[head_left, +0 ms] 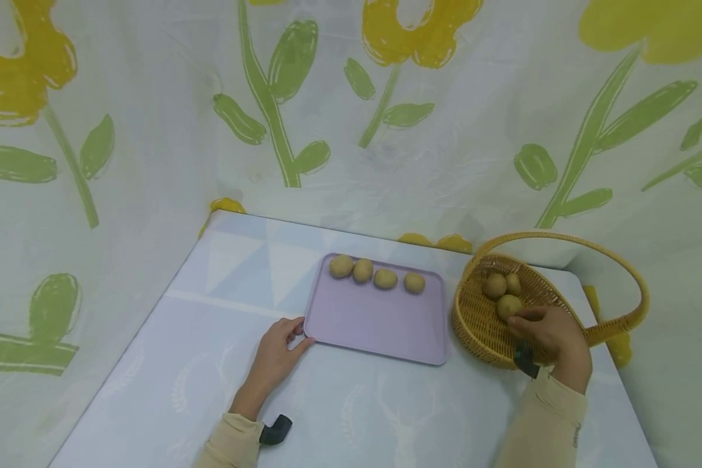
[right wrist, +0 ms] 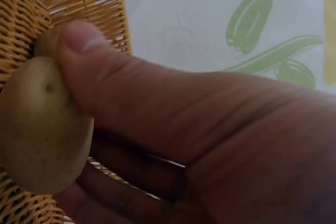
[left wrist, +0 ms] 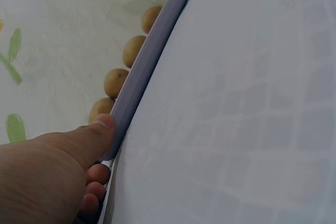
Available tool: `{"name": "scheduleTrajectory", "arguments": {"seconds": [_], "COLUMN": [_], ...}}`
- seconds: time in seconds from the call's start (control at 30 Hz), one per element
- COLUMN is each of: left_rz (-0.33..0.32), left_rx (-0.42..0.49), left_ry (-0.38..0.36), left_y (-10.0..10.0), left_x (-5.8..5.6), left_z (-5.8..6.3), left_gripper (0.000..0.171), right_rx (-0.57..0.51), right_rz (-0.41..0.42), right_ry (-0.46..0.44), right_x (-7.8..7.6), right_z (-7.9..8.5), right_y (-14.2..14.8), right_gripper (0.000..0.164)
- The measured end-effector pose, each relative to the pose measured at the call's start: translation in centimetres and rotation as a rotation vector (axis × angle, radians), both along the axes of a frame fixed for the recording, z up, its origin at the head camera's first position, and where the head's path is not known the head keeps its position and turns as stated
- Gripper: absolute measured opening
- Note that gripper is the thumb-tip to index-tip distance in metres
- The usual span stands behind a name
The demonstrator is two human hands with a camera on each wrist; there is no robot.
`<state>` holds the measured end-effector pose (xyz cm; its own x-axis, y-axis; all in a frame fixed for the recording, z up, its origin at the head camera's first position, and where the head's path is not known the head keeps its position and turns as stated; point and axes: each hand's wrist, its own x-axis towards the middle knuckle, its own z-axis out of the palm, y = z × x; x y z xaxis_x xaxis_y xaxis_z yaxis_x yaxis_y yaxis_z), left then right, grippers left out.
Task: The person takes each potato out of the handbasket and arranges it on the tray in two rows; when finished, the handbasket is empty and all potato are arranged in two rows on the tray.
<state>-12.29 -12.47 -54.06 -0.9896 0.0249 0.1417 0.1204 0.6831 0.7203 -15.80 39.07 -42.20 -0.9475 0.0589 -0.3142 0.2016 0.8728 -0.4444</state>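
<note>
At the near left corner of a lilac tray (head_left: 380, 325), my left hand (head_left: 279, 351) pinches the rim. In the left wrist view the thumb (left wrist: 105, 123) lies on the tray's edge, with the other fingers curled below it. Several potatoes (head_left: 385, 279) form a row along the tray's far side. My right hand (head_left: 552, 335) reaches into a wicker basket (head_left: 474, 328) and grips a potato (right wrist: 44, 129) between thumb and fingers. Two more potatoes (head_left: 494, 286) lie beyond it in the basket.
The basket's tall arched handle (head_left: 561, 238) rises over it and leans right, past my right wrist. A pale patterned cloth covers the table (head_left: 351, 403). Behind the table hangs a flowered curtain (head_left: 169, 130), close to its far edge.
</note>
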Motion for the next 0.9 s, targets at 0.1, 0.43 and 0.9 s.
{"name": "scheduleTrajectory", "arguments": {"seconds": [0.1, 0.43, 0.9], "left_rz": [0.005, 0.006, 0.014], "left_rx": [0.006, 0.006, 0.011], "left_ry": [-0.021, -0.037, -0.027], "left_y": [0.0, 0.0, -0.1], "left_x": [0.0, -0.1, -0.1], "left_z": [-0.1, -0.4, -0.5], "left_gripper": [0.044, 0.044, 0.046], "right_rx": [-0.017, -0.088, -0.137], "right_rz": [0.001, -0.019, 0.056], "right_ry": [0.024, 0.058, 0.224], "right_x": [0.1, 0.0, 0.1], "right_z": [0.1, 1.6, 4.1], "right_y": [-0.4, -2.3, -6.4], "right_gripper": [0.067, 0.074, 0.062]}}
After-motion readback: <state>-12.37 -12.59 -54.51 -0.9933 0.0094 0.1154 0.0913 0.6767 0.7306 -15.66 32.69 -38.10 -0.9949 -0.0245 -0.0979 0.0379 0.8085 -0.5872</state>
